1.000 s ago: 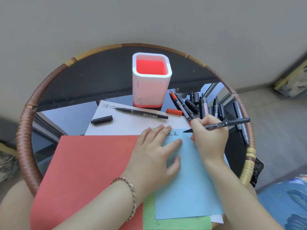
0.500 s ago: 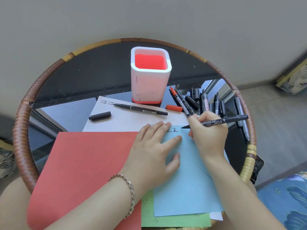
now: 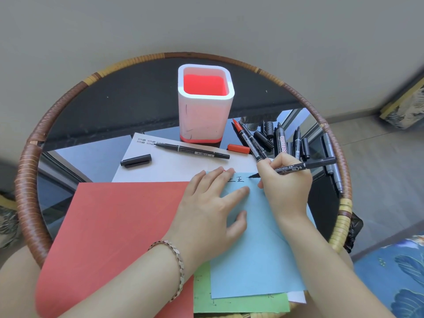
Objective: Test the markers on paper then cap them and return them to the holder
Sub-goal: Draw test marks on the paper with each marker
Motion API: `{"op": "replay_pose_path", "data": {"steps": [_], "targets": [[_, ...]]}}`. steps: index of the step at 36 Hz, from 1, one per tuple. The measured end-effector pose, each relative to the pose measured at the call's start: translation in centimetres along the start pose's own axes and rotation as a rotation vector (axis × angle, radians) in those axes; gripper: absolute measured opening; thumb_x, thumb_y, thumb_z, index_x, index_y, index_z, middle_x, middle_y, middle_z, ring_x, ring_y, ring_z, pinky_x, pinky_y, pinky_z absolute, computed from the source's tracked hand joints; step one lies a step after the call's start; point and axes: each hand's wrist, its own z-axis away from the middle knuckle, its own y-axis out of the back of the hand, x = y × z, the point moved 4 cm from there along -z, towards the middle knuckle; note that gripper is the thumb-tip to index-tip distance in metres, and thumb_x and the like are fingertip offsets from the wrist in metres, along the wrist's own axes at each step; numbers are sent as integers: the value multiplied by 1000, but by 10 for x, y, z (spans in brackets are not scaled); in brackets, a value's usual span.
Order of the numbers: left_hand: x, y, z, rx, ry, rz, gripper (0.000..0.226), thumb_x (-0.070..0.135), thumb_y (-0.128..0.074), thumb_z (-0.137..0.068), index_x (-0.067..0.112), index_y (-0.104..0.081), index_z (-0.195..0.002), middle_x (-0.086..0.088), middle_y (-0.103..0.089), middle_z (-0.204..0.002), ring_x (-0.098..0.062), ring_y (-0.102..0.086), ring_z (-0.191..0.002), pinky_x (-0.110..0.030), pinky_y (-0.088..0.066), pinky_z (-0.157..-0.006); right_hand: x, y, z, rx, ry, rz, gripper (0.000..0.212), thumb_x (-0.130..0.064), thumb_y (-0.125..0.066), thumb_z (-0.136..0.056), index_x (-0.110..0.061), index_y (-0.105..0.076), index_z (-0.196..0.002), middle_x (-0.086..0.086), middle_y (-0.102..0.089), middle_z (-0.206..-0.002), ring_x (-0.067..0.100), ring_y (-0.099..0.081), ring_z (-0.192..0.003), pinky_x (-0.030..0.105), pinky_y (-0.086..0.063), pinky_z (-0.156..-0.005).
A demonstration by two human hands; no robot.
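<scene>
Head view: the right hand (image 3: 286,187) pinches a black marker (image 3: 298,167), tip on the blue paper (image 3: 254,249). Just left of it, the left hand (image 3: 211,210) lies spread flat, pressing that sheet to the table (image 3: 103,106).

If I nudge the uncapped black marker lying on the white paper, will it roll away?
Probably a little: the black marker looks round and slim, with no clip showing. The white paper lies flat, so nothing would stop it. It likely feels light and stiff, and its bare tip might smear ink.
</scene>
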Motion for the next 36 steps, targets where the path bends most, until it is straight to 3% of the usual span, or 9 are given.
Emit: {"op": "replay_pose_path", "data": {"steps": [7, 12, 19, 26, 32, 36], "targets": [[0, 0, 0, 5, 1, 3, 37, 36, -51, -75, 25, -65, -108, -11, -56, -128, -26, -48, -122, -42, -23, -106, -1, 1, -2, 4, -12, -11, 30, -5, -56, -71, -10, -42, -45, 3, -50, -35, 0, -44, -31, 10, -35, -43], [1, 1, 0, -6, 4, 1, 43, 39, -40, -77, 25, -65, -109, -10, -55, -129, -25, -47, -122, -42, -21, -107, 0, 1, -1, -9, -24, 10, 23, -13, -54, -64, -7, -41, -46, 8, -53, -37, 10, -39, -38, 23, -39, -50], [0, -1, 0, 13, -2, 18, 37, 34, -55, -74, 24, -66, -108, -11, -56, -128, -27, -48, -122, -44, -25, -106, 1, 1, -1, 3, -32, 18, 20, -19, -50, -58, -6, -41, -46, 3, -49, -32, 9, -37, -35, 22, -37, -48], [0, 0, 0, 4, 0, 4, 41, 39, -42, -76, 25, -65, -108, -11, -56, -128, -26, -48, -122, -43, -23, -106, 2, 1, -2, 23, -17, 30, 19, -20, -49, -58, -9, -40, -45, 2, -49, -33, 11, -38, -38, 25, -37, -50], [0, -1, 0, 18, -3, 15, 37, 35, -53, -75, 24, -65, -108, -11, -56, -128, -27, -48, -122, -44, -25, -106, 1, 0, -2, -11, -25, 2, 20, -18, -49, -59, -9, -40, -44, 0, -48, -31, 4, -39, -33, 13, -34, -44], [0, -1, 0, 15, -2, 16, 38, 35, -54, -75, 24, -65, -109, -11, -55, -129, -27, -47, -123, -43, -25, -106, 2, -1, -2, -20, -33, 3, 20, -19, -51, -59, -8, -43, -45, 0, -49, -31, 4, -40, -33, 13, -36, -44]]}}
